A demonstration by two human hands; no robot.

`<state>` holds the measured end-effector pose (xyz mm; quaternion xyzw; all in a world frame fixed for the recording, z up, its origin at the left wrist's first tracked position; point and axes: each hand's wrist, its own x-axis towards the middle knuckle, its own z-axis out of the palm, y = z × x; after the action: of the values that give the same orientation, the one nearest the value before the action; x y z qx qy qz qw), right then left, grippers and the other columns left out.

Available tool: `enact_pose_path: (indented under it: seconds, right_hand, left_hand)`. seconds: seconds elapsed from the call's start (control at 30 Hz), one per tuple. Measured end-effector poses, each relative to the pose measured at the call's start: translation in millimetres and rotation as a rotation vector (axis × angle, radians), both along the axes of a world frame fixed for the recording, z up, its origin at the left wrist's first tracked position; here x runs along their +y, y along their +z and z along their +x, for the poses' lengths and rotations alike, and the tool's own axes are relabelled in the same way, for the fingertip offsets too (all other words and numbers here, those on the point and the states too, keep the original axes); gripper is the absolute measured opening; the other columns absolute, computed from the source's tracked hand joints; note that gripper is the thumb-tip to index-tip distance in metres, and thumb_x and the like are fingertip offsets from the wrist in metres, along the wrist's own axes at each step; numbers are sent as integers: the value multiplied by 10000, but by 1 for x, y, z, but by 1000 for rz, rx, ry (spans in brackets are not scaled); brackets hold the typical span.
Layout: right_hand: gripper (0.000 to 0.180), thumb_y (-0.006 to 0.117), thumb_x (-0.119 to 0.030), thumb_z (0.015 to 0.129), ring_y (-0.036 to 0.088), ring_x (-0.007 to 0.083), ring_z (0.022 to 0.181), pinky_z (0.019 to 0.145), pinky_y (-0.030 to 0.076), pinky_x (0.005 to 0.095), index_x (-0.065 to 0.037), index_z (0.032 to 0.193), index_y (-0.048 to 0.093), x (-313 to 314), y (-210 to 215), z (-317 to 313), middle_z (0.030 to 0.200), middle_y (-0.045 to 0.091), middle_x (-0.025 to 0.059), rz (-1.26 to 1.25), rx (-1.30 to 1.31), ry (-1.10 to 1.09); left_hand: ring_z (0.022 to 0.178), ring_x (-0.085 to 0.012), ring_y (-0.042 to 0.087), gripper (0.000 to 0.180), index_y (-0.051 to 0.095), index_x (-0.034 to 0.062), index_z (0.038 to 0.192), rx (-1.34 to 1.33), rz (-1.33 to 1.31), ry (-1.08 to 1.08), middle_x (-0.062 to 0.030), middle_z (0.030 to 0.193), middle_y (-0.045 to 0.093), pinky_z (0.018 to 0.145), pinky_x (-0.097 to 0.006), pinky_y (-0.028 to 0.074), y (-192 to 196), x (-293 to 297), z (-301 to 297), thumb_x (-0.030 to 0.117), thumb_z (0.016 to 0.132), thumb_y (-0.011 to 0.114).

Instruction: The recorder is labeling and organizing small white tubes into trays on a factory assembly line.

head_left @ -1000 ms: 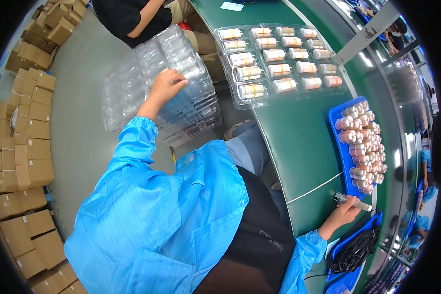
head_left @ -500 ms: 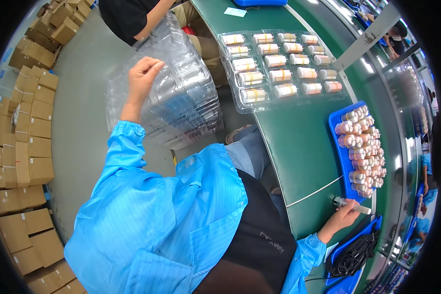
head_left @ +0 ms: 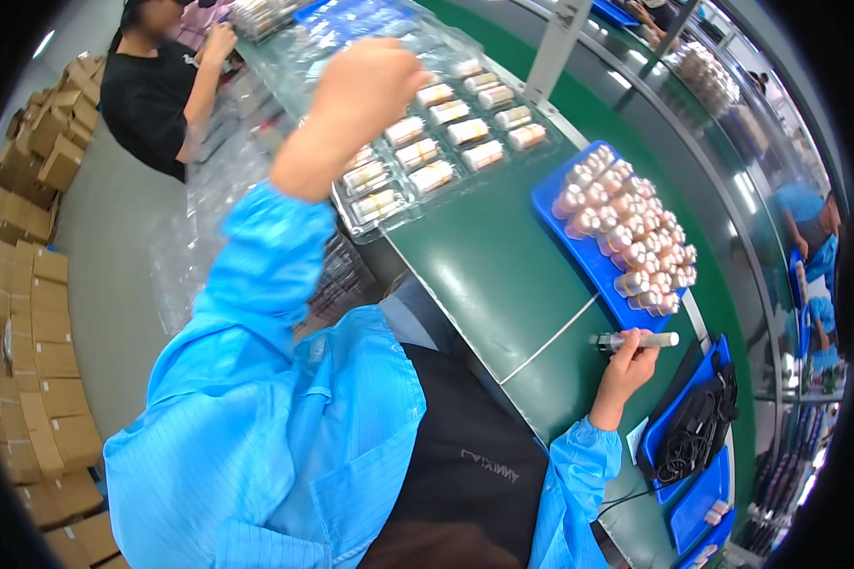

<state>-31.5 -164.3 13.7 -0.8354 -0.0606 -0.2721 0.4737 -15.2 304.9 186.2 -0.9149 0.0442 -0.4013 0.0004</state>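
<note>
one clear tray [head_left: 285, 66] in left hand [head_left: 370, 81], one pen-like tool [head_left: 636, 339] in right hand [head_left: 628, 365].

A factory packing line. A long green conveyor belt [head_left: 503, 275] runs from near right to far left, carrying clear blister trays [head_left: 427, 161] of small cylindrical items and blue trays [head_left: 560, 204] of the same. Stacked cardboard boxes [head_left: 33, 351] line the left wall. Other workers [head_left: 152, 104] stand along the belt.
</note>
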Motion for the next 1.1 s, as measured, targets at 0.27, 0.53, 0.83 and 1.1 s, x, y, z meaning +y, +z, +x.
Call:
enact_pose_path:
  seconds: [0.27, 0.53, 0.83, 1.1]
  right_hand:
    - [186, 579, -190, 983, 553, 118, 629, 571, 443, 270, -14, 923, 566, 3, 7, 2, 750, 611, 55, 27, 51, 7]
    - [183, 572, -190, 985, 518, 94, 614, 547, 409, 246, -17, 926, 566, 3, 10, -1, 751, 600, 39, -26, 54, 7]
    - [195, 557, -210, 996, 477, 65, 568, 506, 371, 217, -24, 938, 568, 2, 7, 3, 766, 603, 35, -16, 41, 5]
    - [189, 560, -210, 994, 470, 59, 556, 496, 362, 215, -31, 937, 571, 3, 7, -1, 750, 605, 36, -14, 34, 0]
  left_hand:
    - [936, -318, 630, 359, 666, 10, 875, 301, -84, -65, -161, 922, 659, 779, -436, 526, -87, -90, 60, 353, 794, 731]
    - [1083, -299, 581, 405, 680, 52, 1027, 404, -33, 11, -104, 1067, 643, 980, -464, 416, -94, 19, -90, 376, 792, 740]
    - [1087, -280, 578, 284, 727, 119, 949, 379, -271, -55, -96, 1091, 632, 1072, -529, 336, -111, 17, -87, 320, 755, 774]
    - [1031, -317, 592, 312, 718, 86, 958, 417, -213, 106, -107, 1014, 633, 1000, -525, 385, -122, -7, -83, 339, 780, 761]
